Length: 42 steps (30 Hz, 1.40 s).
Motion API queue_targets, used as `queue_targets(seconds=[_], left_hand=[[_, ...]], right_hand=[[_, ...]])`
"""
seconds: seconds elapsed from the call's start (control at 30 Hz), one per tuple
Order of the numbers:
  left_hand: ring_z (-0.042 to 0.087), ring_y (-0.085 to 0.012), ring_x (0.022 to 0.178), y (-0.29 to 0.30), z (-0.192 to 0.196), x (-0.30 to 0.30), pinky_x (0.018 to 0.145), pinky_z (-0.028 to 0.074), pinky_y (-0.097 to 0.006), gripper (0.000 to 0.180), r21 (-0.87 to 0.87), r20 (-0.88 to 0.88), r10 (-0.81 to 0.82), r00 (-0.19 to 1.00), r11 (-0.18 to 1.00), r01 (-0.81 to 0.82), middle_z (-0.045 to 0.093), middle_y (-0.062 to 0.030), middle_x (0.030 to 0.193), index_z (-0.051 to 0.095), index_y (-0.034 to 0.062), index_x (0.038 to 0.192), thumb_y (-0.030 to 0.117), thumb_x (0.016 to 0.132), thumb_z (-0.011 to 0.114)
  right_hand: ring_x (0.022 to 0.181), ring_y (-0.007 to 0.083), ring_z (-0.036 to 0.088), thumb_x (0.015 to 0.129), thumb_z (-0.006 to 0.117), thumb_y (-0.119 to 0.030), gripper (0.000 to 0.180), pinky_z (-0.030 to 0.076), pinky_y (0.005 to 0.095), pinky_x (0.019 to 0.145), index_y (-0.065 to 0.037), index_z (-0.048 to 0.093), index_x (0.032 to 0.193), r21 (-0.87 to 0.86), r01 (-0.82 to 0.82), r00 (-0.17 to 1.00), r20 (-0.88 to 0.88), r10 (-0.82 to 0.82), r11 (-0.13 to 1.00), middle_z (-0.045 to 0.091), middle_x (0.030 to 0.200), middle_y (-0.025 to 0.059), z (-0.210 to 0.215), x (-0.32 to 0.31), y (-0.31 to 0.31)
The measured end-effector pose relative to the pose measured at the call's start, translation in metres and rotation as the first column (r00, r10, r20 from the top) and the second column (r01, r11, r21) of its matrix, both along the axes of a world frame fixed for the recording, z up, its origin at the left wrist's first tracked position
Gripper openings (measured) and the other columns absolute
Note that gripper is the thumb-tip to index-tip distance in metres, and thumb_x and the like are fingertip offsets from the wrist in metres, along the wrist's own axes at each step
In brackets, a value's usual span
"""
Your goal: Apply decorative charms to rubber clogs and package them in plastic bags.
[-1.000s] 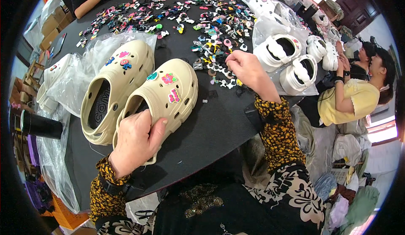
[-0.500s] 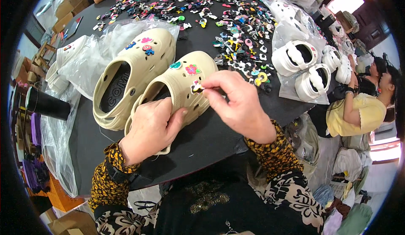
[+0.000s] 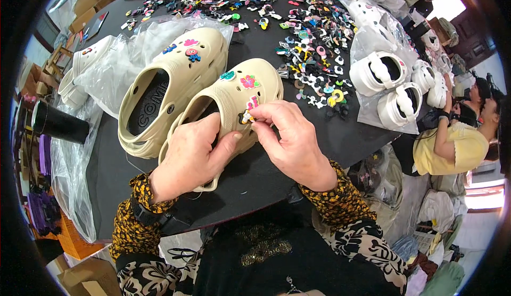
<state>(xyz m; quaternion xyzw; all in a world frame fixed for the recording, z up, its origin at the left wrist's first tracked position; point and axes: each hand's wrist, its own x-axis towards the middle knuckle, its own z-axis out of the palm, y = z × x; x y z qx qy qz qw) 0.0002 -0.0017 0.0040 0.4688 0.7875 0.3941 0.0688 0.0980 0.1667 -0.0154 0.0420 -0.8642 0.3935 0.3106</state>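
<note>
On the far left of the dark bench [image 3: 277, 168] lies one black cylinder [image 3: 59, 126]. Next stand two beige clogs [image 3: 175, 78]. The left hand [image 3: 189, 155] grips the nearer clog [image 3: 237, 96] with its fingers closed around the side. The right hand [image 3: 290, 136] pinches one small charm [image 3: 246, 117] against this clog's top. Further right, two white clogs [image 3: 391, 86] lie on clear plastic.

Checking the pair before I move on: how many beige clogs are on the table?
2. One beige clog lies on the clear plastic bag, further left; the other clog sits beside it, held by both hands. None seem hidden.
</note>
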Motion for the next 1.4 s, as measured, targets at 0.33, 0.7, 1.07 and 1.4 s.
queue_targets(seconds=[0.33, 0.7, 1.07, 1.4], left_hand=[[0.058, -0.0378, 0.057, 0.001, 0.006, 0.001, 0.052, 0.045, -0.044, 0.018, -0.014, -0.033, -0.010, 0.999, 1.000, 0.009, 0.057, -0.0175, 0.060, 0.056, 0.0007, 0.085, 0.018, 0.084, 0.063], [0.058, -0.0383, 0.058, 0.001, 0.000, -0.001, 0.052, 0.044, -0.044, 0.019, -0.003, -0.049, -0.011, 0.999, 1.000, 0.011, 0.056, -0.0177, 0.059, 0.054, 0.0004, 0.082, 0.017, 0.083, 0.064], [0.056, -0.0384, 0.056, -0.001, -0.005, -0.002, 0.051, 0.042, -0.045, 0.022, 0.018, -0.070, -0.023, 0.997, 1.000, 0.024, 0.054, -0.0173, 0.058, 0.050, 0.0016, 0.077, 0.016, 0.083, 0.064], [0.055, -0.0380, 0.056, -0.001, -0.007, -0.004, 0.051, 0.041, -0.046, 0.026, 0.014, -0.096, -0.058, 0.994, 0.998, 0.060, 0.054, -0.0166, 0.060, 0.045, 0.0018, 0.071, 0.015, 0.082, 0.065]], right_hand=[[0.082, 0.0285, 0.059, 0.078, 0.065, 0.001, 0.021, 0.044, 0.0386, 0.076, -0.003, 0.058, 0.097, 0.105, 0.054, 0.995, -0.085, -0.045, 0.993, 0.060, 0.087, 0.0105, -0.003, 0.003, -0.001], [0.083, 0.0279, 0.058, 0.078, 0.067, -0.002, 0.021, 0.043, 0.0387, 0.076, -0.004, 0.059, 0.096, 0.127, 0.084, 0.995, -0.067, -0.076, 0.988, 0.059, 0.088, 0.0097, 0.003, 0.002, -0.008], [0.084, 0.0269, 0.056, 0.077, 0.066, 0.000, 0.021, 0.042, 0.0384, 0.077, -0.004, 0.058, 0.095, 0.230, 0.110, 0.990, -0.108, -0.087, 0.967, 0.057, 0.089, 0.0094, 0.000, -0.002, -0.008], [0.086, 0.0265, 0.055, 0.074, 0.066, 0.001, 0.035, 0.043, 0.0380, 0.078, 0.004, 0.059, 0.107, 0.396, 0.116, 0.991, -0.101, -0.083, 0.911, 0.055, 0.096, 0.0106, -0.004, 0.007, -0.012]])
